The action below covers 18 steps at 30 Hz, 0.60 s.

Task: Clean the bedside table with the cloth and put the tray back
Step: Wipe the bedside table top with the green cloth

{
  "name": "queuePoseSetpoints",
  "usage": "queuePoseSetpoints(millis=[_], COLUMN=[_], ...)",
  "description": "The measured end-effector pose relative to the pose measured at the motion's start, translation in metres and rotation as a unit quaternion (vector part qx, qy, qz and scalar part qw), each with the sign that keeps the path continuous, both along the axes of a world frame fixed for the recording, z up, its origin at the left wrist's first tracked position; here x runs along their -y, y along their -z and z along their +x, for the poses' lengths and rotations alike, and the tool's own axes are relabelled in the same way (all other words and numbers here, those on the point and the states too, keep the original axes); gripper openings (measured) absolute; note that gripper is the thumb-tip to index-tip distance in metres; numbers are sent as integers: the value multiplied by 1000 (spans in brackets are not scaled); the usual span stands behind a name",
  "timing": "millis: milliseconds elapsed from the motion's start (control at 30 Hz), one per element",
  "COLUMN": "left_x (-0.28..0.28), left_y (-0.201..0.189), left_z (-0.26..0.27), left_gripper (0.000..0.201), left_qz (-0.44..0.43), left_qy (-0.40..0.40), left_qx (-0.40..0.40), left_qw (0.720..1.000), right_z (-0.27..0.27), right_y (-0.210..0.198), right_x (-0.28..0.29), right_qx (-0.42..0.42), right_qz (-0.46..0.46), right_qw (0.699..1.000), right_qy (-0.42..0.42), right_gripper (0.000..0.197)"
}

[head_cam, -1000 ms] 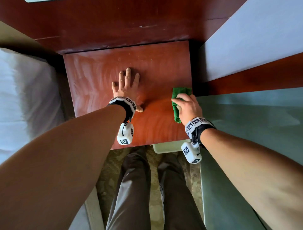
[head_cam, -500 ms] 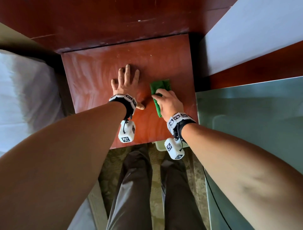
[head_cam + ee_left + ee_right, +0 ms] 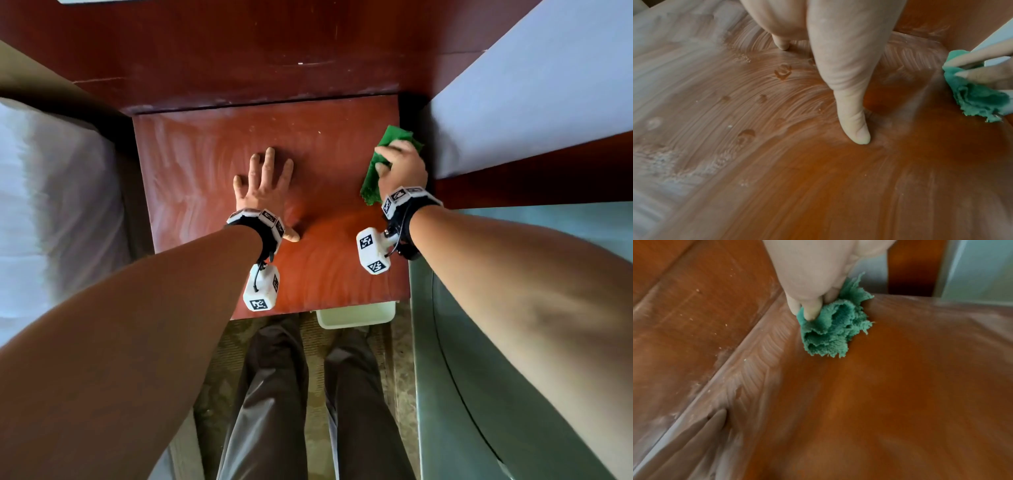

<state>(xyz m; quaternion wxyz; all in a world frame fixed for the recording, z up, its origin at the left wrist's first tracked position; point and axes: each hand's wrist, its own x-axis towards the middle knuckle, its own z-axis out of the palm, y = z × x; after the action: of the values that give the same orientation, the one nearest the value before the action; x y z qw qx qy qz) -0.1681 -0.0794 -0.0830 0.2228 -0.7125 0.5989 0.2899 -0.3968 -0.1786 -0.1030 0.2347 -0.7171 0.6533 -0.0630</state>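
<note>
Bunched green terry cloth [image 3: 387, 161]: lying at the far right corner of the reddish-brown wooden counter [image 3: 212, 164], right hand [image 3: 404, 168] curling around it and pressing down. Left hand [image 3: 263, 185]: resting flat mid-counter, fingers spread, well apart from the cloth.

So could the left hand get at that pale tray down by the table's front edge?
Probably yes. The left hand lies flat and holds nothing, and nothing blocks the way back to the tray. The tray sits partly under the bedside table, so the hand must reach below the edge.
</note>
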Motion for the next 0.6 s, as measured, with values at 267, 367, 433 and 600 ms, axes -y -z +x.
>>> queuePoseSetpoints(millis=[267,367,433,600], left_x=[1,2,2,2], left_y=[-1,-2,-3,-6], left_z=[1,0,1,1], left_gripper=[156,156,156,154], left_qz=[7,13,16,17], left_qy=[-4,-3,-4,-4], left_qx=[-3,-5,-9,-13], left_qw=[1000,1000,1000,1000], right_z=[-17,-25,-25,-7], right_y=[1,2,2,-5], right_x=[-87,-121,-125,-88], right_qx=[17,20,1,22], right_qz=[75,41,44,67], right_qw=[989,987,985,983], right_qy=[126,153,169,169], right_gripper=[41,39,39,40])
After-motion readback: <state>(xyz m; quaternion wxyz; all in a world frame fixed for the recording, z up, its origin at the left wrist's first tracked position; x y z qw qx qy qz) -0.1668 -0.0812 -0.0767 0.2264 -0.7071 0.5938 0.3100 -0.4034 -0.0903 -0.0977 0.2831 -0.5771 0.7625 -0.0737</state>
